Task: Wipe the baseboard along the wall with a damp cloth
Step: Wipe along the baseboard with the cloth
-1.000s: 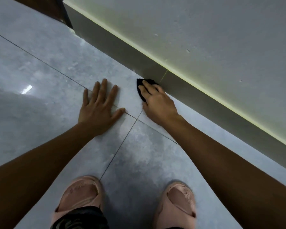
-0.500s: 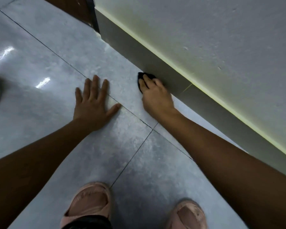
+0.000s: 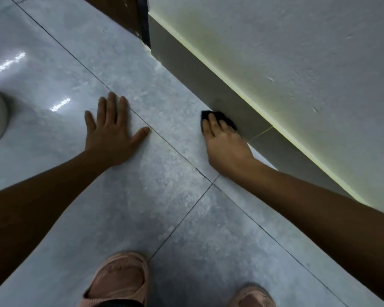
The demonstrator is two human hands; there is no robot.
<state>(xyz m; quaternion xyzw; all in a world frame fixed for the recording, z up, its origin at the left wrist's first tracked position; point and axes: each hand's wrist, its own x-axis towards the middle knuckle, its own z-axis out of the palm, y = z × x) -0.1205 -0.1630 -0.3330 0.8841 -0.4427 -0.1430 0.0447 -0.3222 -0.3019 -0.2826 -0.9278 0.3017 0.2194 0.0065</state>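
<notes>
The right hand (image 3: 225, 149) pressed a dark cloth (image 3: 217, 117) against the grey baseboard (image 3: 208, 85) at the floor line, fingers (image 3: 212, 124) laid flat over the cloth so it stayed pinned to the board, not bunched. The left hand (image 3: 111, 131) lay open and splayed on the tiled floor (image 3: 175, 218), well left of the cloth, apparently propping the crouched body. The unwiped stretch probably ran far-left toward the dark door frame (image 3: 142, 23), so the cloth sat near its start

grey tiled floor (image 3: 175, 218) under left hand (image 3: 111, 134)
</notes>
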